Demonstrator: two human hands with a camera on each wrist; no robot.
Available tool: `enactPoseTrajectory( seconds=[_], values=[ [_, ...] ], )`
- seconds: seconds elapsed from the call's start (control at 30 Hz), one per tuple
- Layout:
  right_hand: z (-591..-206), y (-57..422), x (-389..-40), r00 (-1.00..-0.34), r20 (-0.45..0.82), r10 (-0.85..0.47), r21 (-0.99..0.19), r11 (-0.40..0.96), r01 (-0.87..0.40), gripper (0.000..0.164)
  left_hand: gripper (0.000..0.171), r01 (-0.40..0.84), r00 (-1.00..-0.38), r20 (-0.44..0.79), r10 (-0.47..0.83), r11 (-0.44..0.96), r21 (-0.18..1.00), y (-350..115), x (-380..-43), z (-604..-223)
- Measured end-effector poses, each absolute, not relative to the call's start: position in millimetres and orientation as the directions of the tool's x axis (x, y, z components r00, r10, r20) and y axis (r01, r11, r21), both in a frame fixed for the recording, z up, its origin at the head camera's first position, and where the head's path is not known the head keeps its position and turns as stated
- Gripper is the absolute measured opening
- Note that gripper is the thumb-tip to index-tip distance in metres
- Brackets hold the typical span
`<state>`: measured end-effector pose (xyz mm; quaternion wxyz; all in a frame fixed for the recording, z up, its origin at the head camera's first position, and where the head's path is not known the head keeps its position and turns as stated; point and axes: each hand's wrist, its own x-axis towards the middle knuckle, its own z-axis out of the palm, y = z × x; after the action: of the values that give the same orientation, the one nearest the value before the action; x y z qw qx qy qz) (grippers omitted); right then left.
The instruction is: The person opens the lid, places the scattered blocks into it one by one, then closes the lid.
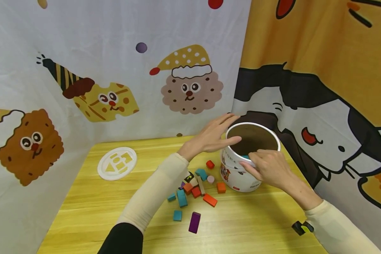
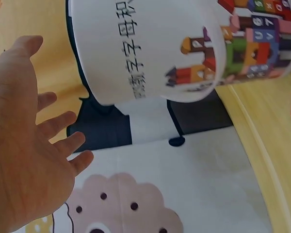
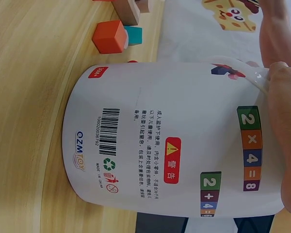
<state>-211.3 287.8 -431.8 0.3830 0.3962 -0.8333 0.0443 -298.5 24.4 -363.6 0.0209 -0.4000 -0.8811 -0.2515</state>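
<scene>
A white toy-block bucket (image 1: 238,180), printed with coloured blocks, stands on the table at the right with its top uncovered. My right hand (image 1: 268,167) grips its near rim, fingers curled over the edge and thumb outside. A bit of blue shows inside the rim beside those fingers; what it belongs to is hidden. My left hand (image 1: 214,134) hovers by the bucket's far left rim with its fingers extended, holding nothing. In the left wrist view, the left palm (image 2: 29,160) faces the camera, apart from the bucket wall.
Several wooden blocks lie loose left of the bucket, among them an orange cube (image 1: 221,187), a blue block (image 1: 182,198) and a purple block (image 1: 194,222). A white round lid (image 1: 103,170) with shaped holes rests at the back left. Printed curtains hang behind the table (image 1: 82,211).
</scene>
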Motion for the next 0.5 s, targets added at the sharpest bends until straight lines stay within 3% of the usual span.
enactPoseTrajectory(
  seconds=[0.5],
  values=[
    [-431, 287, -207, -0.445, 0.657, -0.609, 0.196, 0.708, -0.678, 0.066, 0.084, 0.628, -0.77, 0.224, 0.597, 0.647, 0.432, -43, -309, -401]
  ],
)
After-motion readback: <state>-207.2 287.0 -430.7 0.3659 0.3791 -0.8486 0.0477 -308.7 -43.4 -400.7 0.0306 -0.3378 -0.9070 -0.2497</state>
